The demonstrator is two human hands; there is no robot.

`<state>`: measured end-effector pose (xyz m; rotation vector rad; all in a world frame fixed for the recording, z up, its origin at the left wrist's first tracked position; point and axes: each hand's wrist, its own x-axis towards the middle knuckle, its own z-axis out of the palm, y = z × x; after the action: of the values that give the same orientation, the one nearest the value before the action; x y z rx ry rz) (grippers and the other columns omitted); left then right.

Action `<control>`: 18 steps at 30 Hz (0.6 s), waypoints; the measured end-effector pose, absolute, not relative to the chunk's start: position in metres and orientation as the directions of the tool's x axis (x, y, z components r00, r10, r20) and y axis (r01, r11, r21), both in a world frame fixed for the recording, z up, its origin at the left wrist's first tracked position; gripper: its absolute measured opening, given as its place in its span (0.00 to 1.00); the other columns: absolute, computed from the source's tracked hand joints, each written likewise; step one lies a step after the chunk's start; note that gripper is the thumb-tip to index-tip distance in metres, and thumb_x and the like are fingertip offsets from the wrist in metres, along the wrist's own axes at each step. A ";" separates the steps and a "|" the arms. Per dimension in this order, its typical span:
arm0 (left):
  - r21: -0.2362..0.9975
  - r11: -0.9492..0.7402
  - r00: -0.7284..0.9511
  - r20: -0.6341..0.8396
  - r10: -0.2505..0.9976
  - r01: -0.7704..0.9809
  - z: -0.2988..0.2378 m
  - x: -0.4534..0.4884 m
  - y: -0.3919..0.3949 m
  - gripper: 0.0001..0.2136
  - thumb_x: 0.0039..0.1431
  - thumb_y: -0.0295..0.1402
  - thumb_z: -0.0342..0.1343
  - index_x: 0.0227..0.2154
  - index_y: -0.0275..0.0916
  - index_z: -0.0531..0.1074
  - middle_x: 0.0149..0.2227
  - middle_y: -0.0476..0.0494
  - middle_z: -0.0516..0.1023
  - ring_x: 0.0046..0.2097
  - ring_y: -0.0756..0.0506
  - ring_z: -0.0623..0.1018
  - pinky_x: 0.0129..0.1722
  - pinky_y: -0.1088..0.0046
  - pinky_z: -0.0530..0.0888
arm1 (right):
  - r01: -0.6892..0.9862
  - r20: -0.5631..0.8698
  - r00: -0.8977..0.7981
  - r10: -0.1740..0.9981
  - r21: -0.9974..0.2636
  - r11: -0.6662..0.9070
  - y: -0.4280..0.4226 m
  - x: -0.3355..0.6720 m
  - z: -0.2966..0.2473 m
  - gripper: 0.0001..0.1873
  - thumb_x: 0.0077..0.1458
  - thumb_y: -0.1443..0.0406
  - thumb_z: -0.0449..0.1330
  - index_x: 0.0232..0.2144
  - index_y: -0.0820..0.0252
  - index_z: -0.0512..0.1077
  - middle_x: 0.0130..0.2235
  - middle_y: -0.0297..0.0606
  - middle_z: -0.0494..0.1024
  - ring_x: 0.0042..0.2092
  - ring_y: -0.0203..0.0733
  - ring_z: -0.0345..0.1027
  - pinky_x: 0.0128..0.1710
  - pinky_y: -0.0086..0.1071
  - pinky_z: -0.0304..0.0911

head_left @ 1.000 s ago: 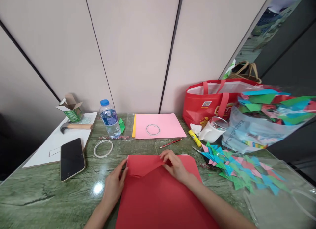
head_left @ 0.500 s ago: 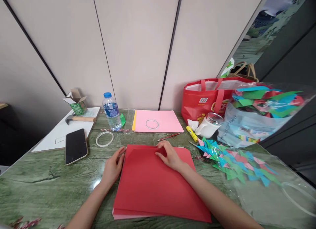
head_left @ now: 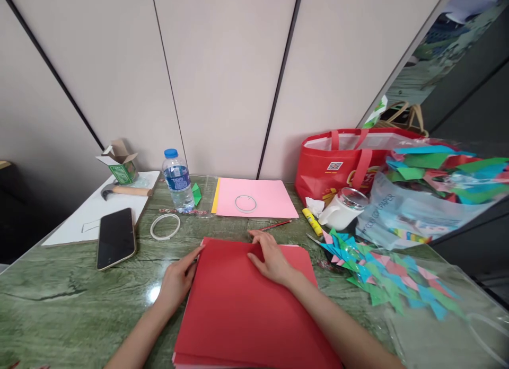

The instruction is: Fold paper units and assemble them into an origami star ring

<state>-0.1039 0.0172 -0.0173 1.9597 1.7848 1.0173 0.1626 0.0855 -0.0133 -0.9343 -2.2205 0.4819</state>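
Observation:
A stack of red paper sheets (head_left: 238, 305) lies on the green marble table (head_left: 71, 305) in front of me. My right hand (head_left: 270, 257) rests flat on the top sheet near its far edge, fingers stretched out. At the stack's left edge my left hand (head_left: 178, 279) touches the sheets with its fingertips, fingers loosely apart. The top sheet lies flat with no fold standing up.
Behind the stack are a red pencil (head_left: 274, 226), a pink sheet (head_left: 258, 196) with a wire ring, a water bottle (head_left: 177, 181), a tape ring (head_left: 165, 226) and a phone (head_left: 116, 237). At the right are folded paper pieces (head_left: 377, 268), a glue stick (head_left: 313, 221), a jar (head_left: 342, 207), a red bag (head_left: 338, 162).
The folded-over corner of the top red sheet has been laid flat. My right hand went from pinching it to lying open on the paper.

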 end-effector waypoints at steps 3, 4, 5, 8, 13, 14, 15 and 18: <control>0.670 -0.158 -0.071 0.302 0.951 0.725 -0.017 -0.102 0.017 0.21 0.52 0.32 0.46 0.50 0.42 0.67 0.39 0.46 0.80 0.27 0.48 0.77 0.28 0.75 0.73 | 0.469 0.445 -0.510 0.736 -0.573 0.672 0.086 0.164 -0.015 0.10 0.51 0.68 0.55 0.37 0.56 0.58 0.42 0.43 0.71 0.48 0.47 0.62 0.47 0.46 0.58; 0.689 -0.146 -0.092 0.297 0.950 0.710 -0.016 -0.101 0.017 0.21 0.52 0.33 0.46 0.51 0.41 0.65 0.41 0.45 0.79 0.23 0.50 0.75 0.26 0.75 0.72 | 0.459 0.452 -0.500 0.739 -0.585 0.669 0.086 0.165 -0.016 0.10 0.51 0.67 0.56 0.37 0.56 0.58 0.41 0.42 0.71 0.46 0.46 0.63 0.46 0.45 0.59; 0.710 -0.138 -0.111 0.293 0.950 0.691 -0.016 -0.100 0.017 0.22 0.52 0.34 0.46 0.52 0.40 0.63 0.43 0.43 0.78 0.21 0.51 0.73 0.24 0.75 0.72 | 0.448 0.464 -0.490 0.738 -0.593 0.669 0.086 0.166 -0.016 0.10 0.52 0.67 0.56 0.36 0.56 0.58 0.41 0.42 0.72 0.44 0.45 0.64 0.45 0.44 0.60; 0.751 -0.137 -0.137 0.291 0.947 0.646 -0.013 -0.097 0.017 0.24 0.52 0.36 0.46 0.54 0.37 0.60 0.46 0.40 0.76 0.18 0.52 0.68 0.21 0.75 0.70 | 0.415 0.518 -0.459 0.722 -0.594 0.690 0.085 0.168 -0.019 0.09 0.51 0.66 0.57 0.34 0.56 0.59 0.41 0.41 0.72 0.44 0.44 0.65 0.45 0.42 0.60; 0.751 -0.107 -0.153 0.268 0.951 0.652 -0.012 -0.098 0.016 0.21 0.52 0.35 0.47 0.50 0.37 0.64 0.43 0.42 0.78 0.20 0.51 0.72 0.24 0.74 0.70 | 0.388 0.541 -0.429 0.723 -0.612 0.689 0.084 0.169 -0.019 0.08 0.50 0.65 0.58 0.31 0.55 0.59 0.39 0.40 0.74 0.42 0.43 0.67 0.43 0.41 0.62; 0.760 -0.113 -0.137 0.258 0.957 0.640 -0.013 -0.099 0.017 0.21 0.52 0.35 0.47 0.50 0.37 0.64 0.41 0.42 0.78 0.23 0.49 0.74 0.26 0.74 0.71 | 0.382 0.546 -0.430 0.719 -0.611 0.693 0.084 0.169 -0.019 0.08 0.50 0.65 0.58 0.31 0.55 0.59 0.39 0.40 0.74 0.42 0.44 0.67 0.43 0.41 0.62; 0.769 -0.121 -0.119 0.249 0.961 0.627 -0.013 -0.099 0.017 0.20 0.53 0.35 0.47 0.49 0.38 0.65 0.40 0.43 0.79 0.26 0.48 0.76 0.28 0.73 0.71 | 0.376 0.556 -0.429 0.712 -0.606 0.701 0.083 0.169 -0.019 0.08 0.50 0.65 0.58 0.31 0.55 0.59 0.39 0.40 0.74 0.43 0.44 0.67 0.43 0.41 0.62; 0.804 -0.117 -0.108 0.219 0.970 0.583 -0.014 -0.100 0.018 0.18 0.52 0.35 0.47 0.47 0.39 0.67 0.38 0.42 0.80 0.32 0.45 0.78 0.32 0.71 0.72 | 0.363 0.599 -0.394 0.697 -0.595 0.717 0.081 0.169 -0.018 0.07 0.51 0.66 0.56 0.31 0.55 0.60 0.37 0.39 0.73 0.43 0.43 0.66 0.44 0.40 0.62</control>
<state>-0.1003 0.0177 -0.0144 1.7142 1.7042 1.1233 0.1692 0.0812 -0.0183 -0.8075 -2.0170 0.4670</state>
